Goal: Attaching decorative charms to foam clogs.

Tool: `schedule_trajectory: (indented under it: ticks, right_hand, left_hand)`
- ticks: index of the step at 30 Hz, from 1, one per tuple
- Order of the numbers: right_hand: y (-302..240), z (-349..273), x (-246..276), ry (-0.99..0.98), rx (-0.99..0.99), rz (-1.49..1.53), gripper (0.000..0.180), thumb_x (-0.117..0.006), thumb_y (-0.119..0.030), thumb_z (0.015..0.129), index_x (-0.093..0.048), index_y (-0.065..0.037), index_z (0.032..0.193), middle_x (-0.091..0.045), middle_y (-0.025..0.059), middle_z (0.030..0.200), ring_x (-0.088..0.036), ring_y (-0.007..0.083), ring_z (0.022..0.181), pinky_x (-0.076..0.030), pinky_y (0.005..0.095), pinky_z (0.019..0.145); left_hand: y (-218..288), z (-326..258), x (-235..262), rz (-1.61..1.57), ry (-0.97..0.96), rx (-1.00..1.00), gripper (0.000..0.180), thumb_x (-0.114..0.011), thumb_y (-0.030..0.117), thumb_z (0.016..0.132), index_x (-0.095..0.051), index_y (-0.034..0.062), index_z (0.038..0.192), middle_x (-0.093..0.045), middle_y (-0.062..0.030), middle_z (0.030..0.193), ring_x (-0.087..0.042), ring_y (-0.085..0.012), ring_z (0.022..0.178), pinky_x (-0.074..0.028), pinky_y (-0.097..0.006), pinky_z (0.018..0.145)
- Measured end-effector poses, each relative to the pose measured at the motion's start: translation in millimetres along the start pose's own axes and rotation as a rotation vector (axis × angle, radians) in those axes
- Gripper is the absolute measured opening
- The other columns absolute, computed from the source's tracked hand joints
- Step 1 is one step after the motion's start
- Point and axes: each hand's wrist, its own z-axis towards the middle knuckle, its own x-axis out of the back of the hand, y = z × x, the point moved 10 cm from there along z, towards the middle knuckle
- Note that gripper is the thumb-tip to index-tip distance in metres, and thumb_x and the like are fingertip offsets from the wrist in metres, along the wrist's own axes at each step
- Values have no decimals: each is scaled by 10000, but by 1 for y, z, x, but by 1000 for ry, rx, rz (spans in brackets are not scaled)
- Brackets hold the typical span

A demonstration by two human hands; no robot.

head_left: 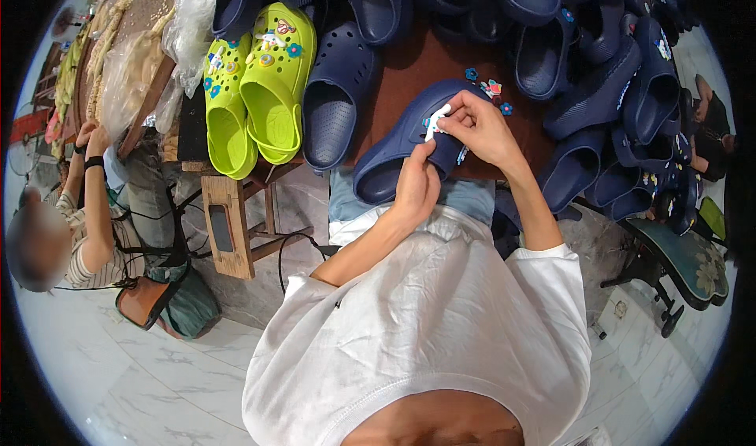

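A navy clog (382, 180) lies on the brown tabletop right in front of me, its heel toward my body. Between my hands, over the clog's upper, is a white shoe charm (435, 121) with a bit of blue. Bent fingers of my right hand (482, 129) pinch the charm's upper end. My left hand (417, 182) is closed over the clog's opening, thumb and forefinger at the charm's lower end; its other fingers are curled. Just beyond the toe lie small loose charms, blue flowers (505, 109) and a red-and-white piece (491, 88).
Two lime-green clogs (272, 84) with charms stand at the left, beside another navy clog (335, 99). Many navy clogs (587, 111) are piled at the back and right. A wooden stool (228, 225) is below left; another person (94, 210) sits at the far left.
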Motion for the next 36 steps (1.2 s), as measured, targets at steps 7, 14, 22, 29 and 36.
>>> schedule_trajectory:
  ticks: [7, 14, 22, 29, 36]
  right_hand:
    - [-7, -7, 0, 14, -23, -71, 250, -739, -206, 788, -627, 9, 850, -669, 59, 724, -611, 100, 632, -500, 256, 606]
    - [-3, -16, -2, 9, -46, -57, 224, -733, -199, 791, -636, 3, 815, -634, 22, 668, -563, 68, 600, -474, 239, 584]
    - [-44, -49, 10, 176, 426, -140, 140, -689, -11, 744, -632, -47, 867, -599, 59, 828, -605, 183, 722, -473, 306, 607]
    - [-63, -86, 2, 304, 853, -543, 199, -705, -29, 671, -642, -73, 854, -607, 45, 892, -609, 227, 781, -470, 345, 635]
    - [-67, -84, 5, 327, 875, -498, 220, -711, -25, 670, -633, -57, 873, -613, 57, 866, -617, 247, 782, -482, 342, 636]
  left_hand:
    - [-1, -3, 3, 9, 63, -61, 301, -528, 179, 923, -573, -60, 1100, -616, -62, 1092, -567, -110, 1004, -428, -258, 892]
    - [2, -6, 5, 67, 109, -89, 339, -464, 202, 975, -492, -32, 1218, -554, -90, 1233, -534, -165, 1124, -389, -319, 1009]
    - [10, -5, -1, -64, 51, -90, 407, -495, 337, 952, -500, 17, 1204, -581, -92, 1188, -540, -191, 1124, -374, -338, 1023]
    - [12, -5, -5, -100, 28, -69, 375, -467, 336, 958, -520, 32, 1170, -593, -97, 1171, -542, -204, 1121, -368, -342, 1029]
    - [16, -6, -3, -73, 98, -88, 378, -447, 344, 963, -522, 32, 1164, -600, -98, 1161, -546, -203, 1114, -372, -335, 1026]
